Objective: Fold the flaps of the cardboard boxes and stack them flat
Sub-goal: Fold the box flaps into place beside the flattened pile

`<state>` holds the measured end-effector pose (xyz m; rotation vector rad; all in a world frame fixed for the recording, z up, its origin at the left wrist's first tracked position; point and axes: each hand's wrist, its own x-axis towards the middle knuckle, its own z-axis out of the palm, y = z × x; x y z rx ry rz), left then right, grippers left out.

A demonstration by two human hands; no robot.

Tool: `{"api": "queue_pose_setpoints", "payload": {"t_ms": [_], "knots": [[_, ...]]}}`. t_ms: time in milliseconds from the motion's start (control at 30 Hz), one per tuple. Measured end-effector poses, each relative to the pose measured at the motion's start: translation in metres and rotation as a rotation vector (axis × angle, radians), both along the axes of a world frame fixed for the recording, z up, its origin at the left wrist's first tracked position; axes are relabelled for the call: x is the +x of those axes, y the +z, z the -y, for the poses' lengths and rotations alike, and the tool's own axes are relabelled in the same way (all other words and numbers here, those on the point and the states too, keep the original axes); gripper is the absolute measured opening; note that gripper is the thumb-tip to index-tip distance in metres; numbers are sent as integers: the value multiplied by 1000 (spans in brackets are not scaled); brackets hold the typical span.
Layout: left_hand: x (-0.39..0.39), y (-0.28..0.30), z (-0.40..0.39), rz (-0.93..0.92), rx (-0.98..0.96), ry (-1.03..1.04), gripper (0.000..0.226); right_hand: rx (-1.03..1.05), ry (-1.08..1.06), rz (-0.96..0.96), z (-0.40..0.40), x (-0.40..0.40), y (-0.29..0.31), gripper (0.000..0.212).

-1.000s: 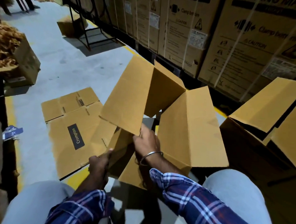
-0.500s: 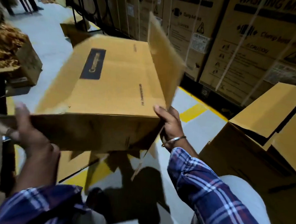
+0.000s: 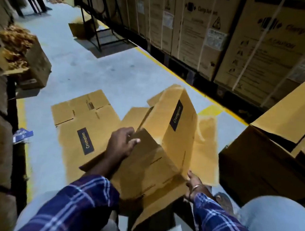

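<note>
I hold a brown cardboard box (image 3: 165,151) with a dark Crompton label low in front of me. It is tilted and partly collapsed, and its flaps spread to the right. My left hand (image 3: 122,143) grips the box's upper left edge, fingers curled over it. At the lower right corner my right hand (image 3: 191,181) holds the box by a flap edge, its fingers hidden behind the cardboard. A flattened box (image 3: 81,118) with the same label lies on the grey floor just left of and under the held box.
An open brown box (image 3: 255,165) stands close on the right. Tall strapped cartons (image 3: 240,40) line the back right behind a yellow floor line. A box of brown scraps (image 3: 27,68) sits at left, a metal stand (image 3: 99,33) farther back, and a blue packet (image 3: 21,135) near the left shelf.
The box was raised and turned at chest height; now it has come down over the flattened box, label side up. My left hand moved from its far left end to its upper edge.
</note>
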<state>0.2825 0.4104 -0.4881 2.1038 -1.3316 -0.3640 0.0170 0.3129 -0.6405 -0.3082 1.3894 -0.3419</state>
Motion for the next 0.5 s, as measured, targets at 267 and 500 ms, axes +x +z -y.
{"api": "queue_pose_setpoints", "payload": {"t_ms": [267, 500], "knots": [[-106, -46, 17, -126, 82, -311, 46, -613, 274, -160, 65, 39, 55, 51], [-141, -57, 7, -175, 263, -420, 14, -814, 720, -655, 81, 61, 68, 79]]}}
